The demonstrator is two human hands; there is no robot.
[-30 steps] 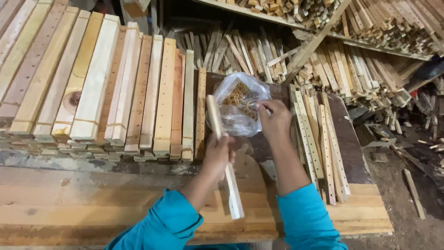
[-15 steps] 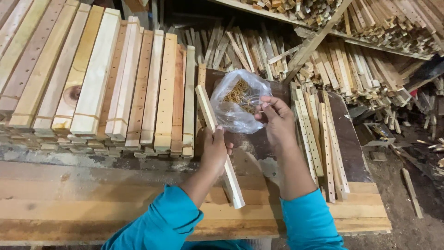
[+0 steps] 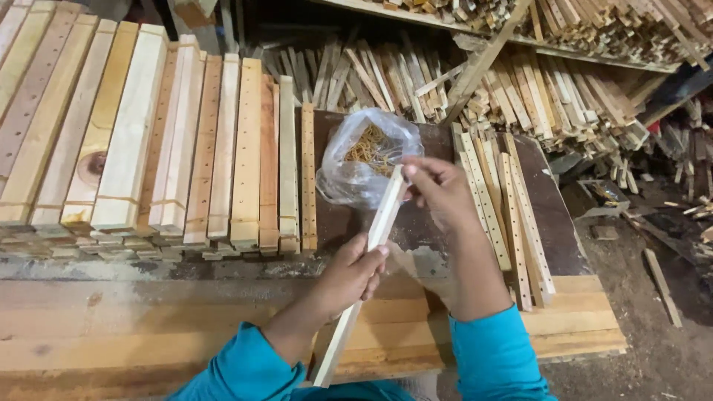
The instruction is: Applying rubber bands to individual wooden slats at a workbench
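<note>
While your left hand (image 3: 355,273) grips the wooden strip (image 3: 365,267), your right hand (image 3: 438,189) pinches its top end beside the plastic bag (image 3: 364,160) of rubber bands.

A clear plastic bag of rubber bands (image 3: 368,160) lies on the worktop (image 3: 148,334), between stacked pale drilled wooden slats (image 3: 223,148) on its left and loose drilled strips (image 3: 512,223) on its right.

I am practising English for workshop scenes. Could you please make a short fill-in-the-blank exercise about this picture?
1. The left hand holds a long pale wooden ____.
2. The right hand touches the slat's far ____.
3. The clear plastic bag holds yellowish rubber ____.
4. Both sleeves are ____ in colour.

Missing words: slat; end; bands; blue
</note>
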